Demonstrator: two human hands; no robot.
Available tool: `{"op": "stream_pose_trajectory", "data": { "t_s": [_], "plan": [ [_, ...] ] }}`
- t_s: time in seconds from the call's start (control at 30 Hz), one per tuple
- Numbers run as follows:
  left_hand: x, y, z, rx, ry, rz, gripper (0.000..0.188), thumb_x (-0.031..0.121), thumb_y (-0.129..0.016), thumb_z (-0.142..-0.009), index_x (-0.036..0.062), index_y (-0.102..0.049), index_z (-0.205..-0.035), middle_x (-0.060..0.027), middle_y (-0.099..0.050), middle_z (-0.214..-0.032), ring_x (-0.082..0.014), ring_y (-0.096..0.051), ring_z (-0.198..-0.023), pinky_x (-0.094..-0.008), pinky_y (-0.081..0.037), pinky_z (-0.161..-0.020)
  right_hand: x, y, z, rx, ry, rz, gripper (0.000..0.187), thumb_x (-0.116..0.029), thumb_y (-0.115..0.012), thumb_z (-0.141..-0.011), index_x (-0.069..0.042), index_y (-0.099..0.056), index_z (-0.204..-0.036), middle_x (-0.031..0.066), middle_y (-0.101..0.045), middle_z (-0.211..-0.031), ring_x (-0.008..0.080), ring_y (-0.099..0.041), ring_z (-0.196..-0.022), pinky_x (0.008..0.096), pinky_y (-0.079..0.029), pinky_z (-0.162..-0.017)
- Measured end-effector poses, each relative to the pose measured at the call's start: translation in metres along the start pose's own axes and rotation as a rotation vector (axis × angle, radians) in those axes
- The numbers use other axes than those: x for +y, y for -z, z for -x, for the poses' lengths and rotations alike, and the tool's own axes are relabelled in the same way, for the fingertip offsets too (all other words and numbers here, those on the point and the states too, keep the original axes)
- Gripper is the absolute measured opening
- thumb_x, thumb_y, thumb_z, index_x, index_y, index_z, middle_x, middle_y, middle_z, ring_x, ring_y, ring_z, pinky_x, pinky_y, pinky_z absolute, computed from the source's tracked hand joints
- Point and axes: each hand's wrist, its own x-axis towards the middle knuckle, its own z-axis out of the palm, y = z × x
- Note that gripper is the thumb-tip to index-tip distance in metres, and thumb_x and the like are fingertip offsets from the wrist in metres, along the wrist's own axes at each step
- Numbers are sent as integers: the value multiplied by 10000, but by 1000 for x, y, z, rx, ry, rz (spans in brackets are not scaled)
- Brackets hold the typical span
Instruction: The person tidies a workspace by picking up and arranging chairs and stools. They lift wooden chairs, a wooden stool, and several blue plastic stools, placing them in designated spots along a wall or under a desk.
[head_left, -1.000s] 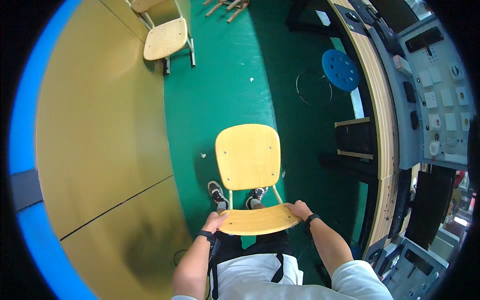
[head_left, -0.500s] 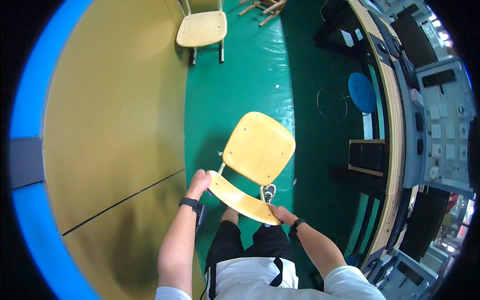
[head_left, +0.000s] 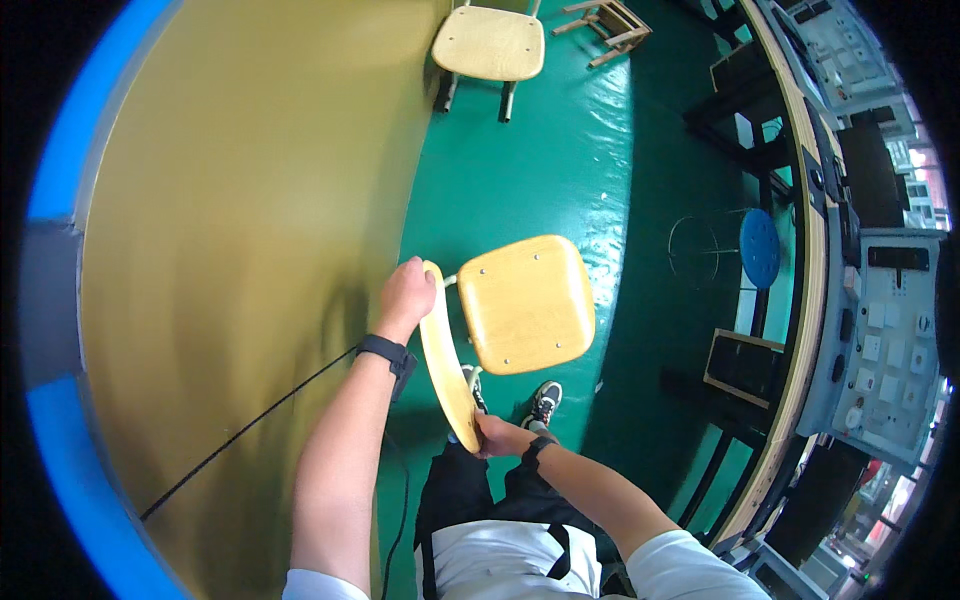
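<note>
Turned: chair (head_left: pixel 525 305) swung right | both hands' fingers closed on backrest (head_left: pixel 447 365) | legs hidden

Setting: training lab or technical classroom. Evidence: green coated floor (head_left: pixel 560 150); long bench with grey instrument panels (head_left: pixel 890 340) along the right; blue round stool (head_left: pixel 759 247) beside it; plywood chair (head_left: pixel 489 42) at far wall.

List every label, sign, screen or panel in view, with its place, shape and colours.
Pale grey control panel, far right: upright rectangle with small white square tags and a dark strip on top.
Second grey panel, top right: slanted, with small dark parts.
No packages, and no lit screens that can be made out.
</note>
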Motion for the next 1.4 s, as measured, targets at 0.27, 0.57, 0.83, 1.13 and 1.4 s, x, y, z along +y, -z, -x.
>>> {"op": "stream_pose_trajectory", "data": {
  "t_s": [0.27, 0.57, 0.83, 1.13, 1.4],
  "plan": [
    [-14, -20, 77, 402, -171, 338, 482, 66, -596, -848, -36, -431, -1289, -238, -495, -1210, -419, -456, -1140, -479, -389, -983, -16, -5, 8, 333, 105, 538, 724, -670, -318, -939, -79, -566, -1276, 131, -665, -1017, 232, -640, -823, 389, -524, -624],
    [-52, -100, 208, -104, 150, 323, 678, 209, -632, -843, 68, -271, -1399, -226, -666, -771, -459, -633, -743, -528, -512, -660, -112, -118, 50, 658, 506, 1131, 642, -484, -649, -834, 56, -523, -1158, 256, -660, -992, 396, -660, -932, 469, -541, -701],
    [-47, -66, 192, 108, 92, 196, 230, 223, -619, -854, 52, -547, -989, -225, -659, -777, -443, -634, -743, -542, -499, -655, -128, -122, 7, 805, 912, 1237, 279, -159, -580, -769, 100, -535, -861, 346, -616, -772, 505, -625, -740, 528, -524, -672],
    [-74, -7, 160, 332, 220, 70, 180, 223, -605, -874, 81, -548, -969, -197, -670, -752, -424, -651, -728, -529, -510, -632, -183, -193, 0, 510, 1115, 1332, 336, -253, -591, -796, 80, -603, -750, 243, -635, -650, 324, -675, -632, 411, -523, -586],
    [-83, 32, 128, 513, 288, 47, 165, 218, -610, -878, 55, -591, -896, -217, -648, -720, -435, -634, -695, -537, -480, -595, -229, -225, -10, 439, 797, 1048, 363, -280, -599, -849, 80, -640, -835, 185, -674, -724, 257, -675, -663, 372, -535, -627]
  ]
}}
